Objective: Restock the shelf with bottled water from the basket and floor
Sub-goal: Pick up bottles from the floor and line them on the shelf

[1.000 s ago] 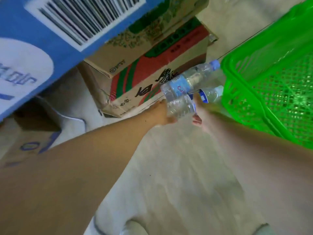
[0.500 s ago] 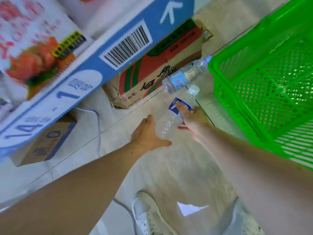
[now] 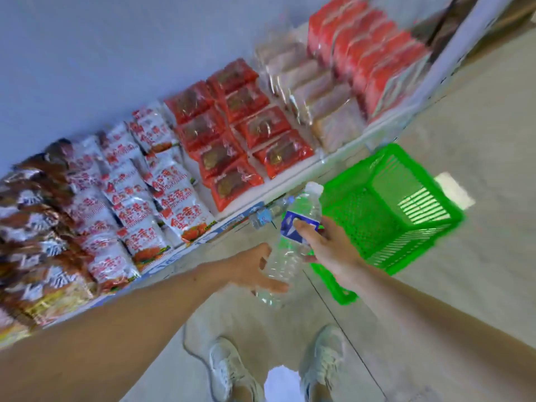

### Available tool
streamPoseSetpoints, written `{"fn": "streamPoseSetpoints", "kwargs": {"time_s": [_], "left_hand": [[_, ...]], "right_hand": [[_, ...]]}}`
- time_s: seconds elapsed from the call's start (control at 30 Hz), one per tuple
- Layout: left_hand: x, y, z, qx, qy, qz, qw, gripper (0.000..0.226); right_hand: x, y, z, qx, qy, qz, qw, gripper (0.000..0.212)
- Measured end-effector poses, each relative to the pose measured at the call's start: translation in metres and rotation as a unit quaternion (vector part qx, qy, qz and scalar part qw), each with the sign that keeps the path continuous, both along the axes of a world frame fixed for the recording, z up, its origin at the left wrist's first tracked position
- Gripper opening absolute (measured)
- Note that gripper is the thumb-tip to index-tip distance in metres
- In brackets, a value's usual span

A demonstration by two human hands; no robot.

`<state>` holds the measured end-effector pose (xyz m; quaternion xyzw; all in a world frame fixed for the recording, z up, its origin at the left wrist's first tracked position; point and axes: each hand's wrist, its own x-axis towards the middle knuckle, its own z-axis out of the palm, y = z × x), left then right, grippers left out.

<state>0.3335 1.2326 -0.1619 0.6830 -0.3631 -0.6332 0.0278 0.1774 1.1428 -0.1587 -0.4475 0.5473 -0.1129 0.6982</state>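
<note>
Blue-labelled water bottle [image 3: 290,245] — print unreadable — gripped by right hand [image 3: 327,248]; left hand [image 3: 255,271] cups its base, fingers relaxed.

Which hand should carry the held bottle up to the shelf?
Right. The right hand already grips the bottle around its blue label, cap up. The left hand only cups the bottle's lower body with loose fingers, so it looks like support.
</note>
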Motion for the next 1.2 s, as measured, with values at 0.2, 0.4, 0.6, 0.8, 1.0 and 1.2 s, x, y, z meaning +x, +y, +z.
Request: {"fn": "streamPoseSetpoints", "kwargs": {"time_s": [0.2, 0.4, 0.6, 0.8, 1.0, 1.2], "left_hand": [[-0.026, -0.069, 0.164, -0.069, 0.086, -0.057, 0.992, 0.086], [-0.050, -0.116, 0.304, -0.161, 0.066, -0.127, 0.977, 0.090], [-0.069, -0.133, 0.407, -0.260, 0.029, -0.098, 0.960, 0.093], [-0.082, -0.147, 0.490, -0.399, -0.051, -0.078, 0.912, 0.059], [-0.074, -0.176, 0.550, -0.457, -0.062, -0.012, 0.887, 0.053], [-0.059, -0.225, 0.566, -0.487, -0.103, 0.064, 0.865, 0.049]], "right_hand": [[-0.046, -0.054, 0.169, -0.108, -0.048, 0.036, 0.992, 0.022], [-0.076, -0.088, 0.319, -0.196, -0.079, 0.018, 0.977, 0.020], [-0.097, -0.115, 0.440, -0.258, -0.101, 0.025, 0.961, 0.040], [-0.102, -0.141, 0.529, -0.330, -0.126, 0.073, 0.932, 0.026], [-0.082, -0.177, 0.589, -0.393, -0.146, 0.073, 0.905, 0.027], [-0.049, -0.218, 0.620, -0.420, -0.159, 0.067, 0.891, 0.030]]}}
